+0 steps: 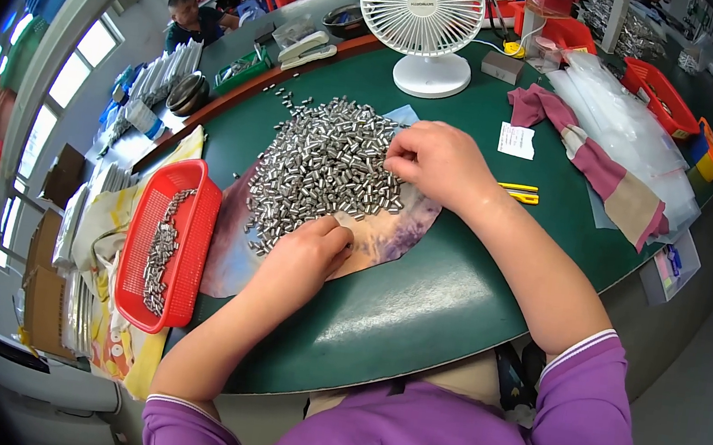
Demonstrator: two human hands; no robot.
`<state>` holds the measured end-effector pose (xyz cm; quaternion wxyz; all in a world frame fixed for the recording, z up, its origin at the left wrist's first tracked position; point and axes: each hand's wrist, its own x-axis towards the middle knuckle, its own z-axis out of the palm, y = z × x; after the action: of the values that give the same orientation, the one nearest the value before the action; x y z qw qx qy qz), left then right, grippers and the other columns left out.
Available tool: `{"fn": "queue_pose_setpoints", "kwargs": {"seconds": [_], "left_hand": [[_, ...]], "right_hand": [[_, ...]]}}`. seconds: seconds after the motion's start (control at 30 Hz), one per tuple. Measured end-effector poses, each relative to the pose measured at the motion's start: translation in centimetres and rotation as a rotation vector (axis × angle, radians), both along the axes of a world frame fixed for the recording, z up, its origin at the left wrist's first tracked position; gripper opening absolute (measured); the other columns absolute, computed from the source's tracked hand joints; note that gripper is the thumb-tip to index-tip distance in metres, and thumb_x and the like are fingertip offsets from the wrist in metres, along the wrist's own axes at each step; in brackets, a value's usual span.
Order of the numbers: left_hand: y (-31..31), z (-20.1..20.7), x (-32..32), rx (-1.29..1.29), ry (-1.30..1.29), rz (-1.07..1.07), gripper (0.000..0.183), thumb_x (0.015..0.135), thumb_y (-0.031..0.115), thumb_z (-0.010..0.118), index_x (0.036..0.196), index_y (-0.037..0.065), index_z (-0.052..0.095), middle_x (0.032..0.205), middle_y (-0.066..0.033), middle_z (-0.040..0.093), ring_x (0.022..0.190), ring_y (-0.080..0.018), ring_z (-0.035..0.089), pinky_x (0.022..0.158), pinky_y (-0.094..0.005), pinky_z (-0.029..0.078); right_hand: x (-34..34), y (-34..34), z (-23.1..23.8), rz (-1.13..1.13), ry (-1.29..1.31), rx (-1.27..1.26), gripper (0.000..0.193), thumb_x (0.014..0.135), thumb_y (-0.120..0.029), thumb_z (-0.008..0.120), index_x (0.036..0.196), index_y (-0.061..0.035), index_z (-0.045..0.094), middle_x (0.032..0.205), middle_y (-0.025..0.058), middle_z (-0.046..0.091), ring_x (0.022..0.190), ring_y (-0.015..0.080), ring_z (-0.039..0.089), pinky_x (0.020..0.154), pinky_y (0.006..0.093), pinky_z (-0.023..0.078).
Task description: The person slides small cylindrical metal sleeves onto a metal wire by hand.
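Note:
A heap of small silvery metal cylinders (324, 161) lies on a colourful printed mat (231, 265) on the green table. At the right edge of the heap, my right hand (437, 159) is closed, its fingers curled in toward the pieces. My left hand (306, 256) rests low over the mat at the near edge of the heap, fingers bent and pressed together. Whatever either hand pinches is hidden behind the fingers. Left of the mat stands a red plastic basket (203, 239) with more of the metal cylinders in it.
A white fan (432, 76) stands at the back, with a grey block (502, 67) beside it. To the right lie a yellow cutter (520, 193), a paper slip (517, 141), a pink cloth (599, 168) and clear plastic bags (627, 122). Another person (188, 17) sits at the far left.

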<state>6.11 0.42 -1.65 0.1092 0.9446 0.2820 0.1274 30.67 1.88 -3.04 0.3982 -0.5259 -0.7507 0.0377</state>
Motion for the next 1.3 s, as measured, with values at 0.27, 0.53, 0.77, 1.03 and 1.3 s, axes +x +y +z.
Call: {"fn": "queue_pose_setpoints", "kwargs": {"seconds": [0.27, 0.53, 0.77, 1.03, 1.3], "left_hand": [[-0.2, 0.7, 0.1, 0.076, -0.09, 0.042, 0.011, 0.082, 0.005, 0.064, 0.092, 0.003, 0.06, 0.086, -0.0131, 0.058, 0.079, -0.0338, 0.061, 0.069, -0.0408, 0.05], [0.1, -0.9, -1.2, -0.028, -0.121, 0.043, 0.01, 0.084, 0.003, 0.064, 0.093, 0.002, 0.06, 0.083, -0.0097, 0.059, 0.073, -0.0256, 0.063, 0.064, -0.0345, 0.05], [1.4, 0.0, -5.7, -1.151, -0.899, 0.357, 0.011, 0.093, 0.009, 0.06, 0.102, 0.003, 0.058, 0.088, -0.0025, 0.06, 0.072, -0.0096, 0.056, 0.064, -0.0213, 0.047], [1.2, -2.3, -8.9, -1.545, -1.274, 0.093, 0.013, 0.095, 0.012, 0.058, 0.106, 0.004, 0.056, 0.094, -0.0066, 0.058, 0.076, -0.0115, 0.052, 0.064, -0.0217, 0.043], [0.9, -2.5, -9.2, -1.728, -1.316, -0.042, 0.012, 0.096, 0.013, 0.056, 0.107, 0.007, 0.056, 0.096, -0.0069, 0.056, 0.076, -0.0112, 0.05, 0.064, -0.0231, 0.043]], "right_hand": [[4.7, 0.9, 0.3, -0.383, 0.074, -0.011, 0.014, 0.076, -0.021, 0.07, 0.08, -0.0076, 0.068, 0.077, 0.0061, 0.063, 0.076, 0.0224, 0.062, 0.068, 0.0359, 0.049], [5.5, 0.9, -1.0, -0.5, -0.1, -0.18, 0.014, 0.073, -0.019, 0.071, 0.085, -0.0113, 0.07, 0.093, 0.0107, 0.064, 0.088, 0.0302, 0.063, 0.079, 0.0411, 0.052], [7.0, 0.6, -1.1, -0.513, -0.223, -0.358, 0.014, 0.074, -0.015, 0.069, 0.084, -0.0055, 0.068, 0.094, 0.0171, 0.063, 0.088, 0.034, 0.064, 0.081, 0.0425, 0.052], [4.0, -0.3, 2.0, -0.442, 0.003, 0.056, 0.012, 0.089, -0.008, 0.058, 0.093, -0.002, 0.047, 0.083, 0.018, 0.063, 0.079, 0.0383, 0.063, 0.068, 0.0459, 0.049], [-3.5, -4.0, 4.7, 0.072, 0.147, 0.185, 0.013, 0.074, 0.002, 0.064, 0.082, -0.0029, 0.054, 0.073, 0.0069, 0.058, 0.066, 0.0206, 0.059, 0.062, 0.0308, 0.048]]}}
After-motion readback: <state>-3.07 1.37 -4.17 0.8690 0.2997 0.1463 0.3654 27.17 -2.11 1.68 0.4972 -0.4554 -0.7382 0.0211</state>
